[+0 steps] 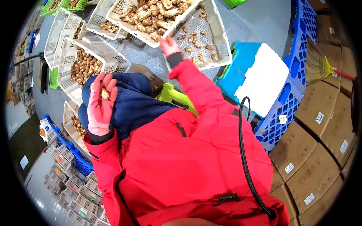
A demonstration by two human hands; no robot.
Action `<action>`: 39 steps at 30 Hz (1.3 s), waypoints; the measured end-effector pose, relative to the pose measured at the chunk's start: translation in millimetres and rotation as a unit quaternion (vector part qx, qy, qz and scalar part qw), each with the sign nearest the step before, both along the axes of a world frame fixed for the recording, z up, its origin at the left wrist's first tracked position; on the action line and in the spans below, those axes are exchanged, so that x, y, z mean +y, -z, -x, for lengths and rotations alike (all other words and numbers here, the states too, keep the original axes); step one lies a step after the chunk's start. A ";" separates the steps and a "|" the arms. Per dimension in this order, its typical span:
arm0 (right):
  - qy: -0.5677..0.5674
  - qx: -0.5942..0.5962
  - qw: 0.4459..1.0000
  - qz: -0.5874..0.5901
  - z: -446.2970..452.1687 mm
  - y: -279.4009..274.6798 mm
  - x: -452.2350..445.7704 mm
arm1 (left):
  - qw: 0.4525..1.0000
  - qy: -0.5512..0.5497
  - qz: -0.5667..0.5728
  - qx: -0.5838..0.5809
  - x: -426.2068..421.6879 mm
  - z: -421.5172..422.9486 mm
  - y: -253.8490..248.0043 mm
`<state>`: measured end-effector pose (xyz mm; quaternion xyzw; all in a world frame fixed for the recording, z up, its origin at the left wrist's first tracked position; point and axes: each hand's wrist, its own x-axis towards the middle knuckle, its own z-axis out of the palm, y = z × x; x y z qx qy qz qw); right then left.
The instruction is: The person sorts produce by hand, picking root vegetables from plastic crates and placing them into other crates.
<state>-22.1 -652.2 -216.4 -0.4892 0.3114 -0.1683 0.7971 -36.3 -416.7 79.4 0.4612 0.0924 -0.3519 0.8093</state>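
My left hand (101, 107), in a pink-and-white glove, is turned palm up above my knee. Its fingers curl around a small pale-brown mushroom (105, 93), and part of another piece shows beside it. Gloved the same way, my right hand (169, 46) is closed at the near corner of a white crate (141, 38) heaped with large mushrooms (151, 17); its fingertips are partly hidden. Below that hand, a second white crate (225, 47) holds several small mushrooms (197, 46) scattered across its perforated bottom.
More white crates (68, 71) of small mushrooms stand left of my legs. On the right are a blue bin (241, 62) with a white top (264, 75), a blue plastic pallet (281, 116), a broom (318, 67) and stacked cartons (313, 150). A green stool (175, 96) is beneath me.
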 end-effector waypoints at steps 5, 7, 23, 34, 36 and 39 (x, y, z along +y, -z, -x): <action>0.006 0.240 0.969 0.055 83.9 126.7 -106.5 | 0.996 -0.022 0.083 0.015 25.7 -17.0 8.1; 0.037 0.387 0.895 0.218 92.0 184.2 -152.0 | 0.998 -0.043 -0.034 0.008 6.6 -17.2 5.0; -0.205 0.531 0.741 0.357 10.5 178.8 -162.1 | 0.970 0.198 -0.132 0.052 -75.9 -19.2 39.8; -0.229 0.554 0.759 0.253 -8.7 185.3 -161.4 | 0.981 0.144 -0.109 0.072 -57.5 -36.3 30.6; -0.156 0.532 0.782 0.285 -1.9 188.5 -161.5 | 0.986 0.109 -0.101 0.077 -55.1 -41.9 29.2; 0.041 0.266 0.961 0.067 35.1 255.0 -172.2 | 0.986 0.101 -0.120 0.060 -53.8 -46.3 22.4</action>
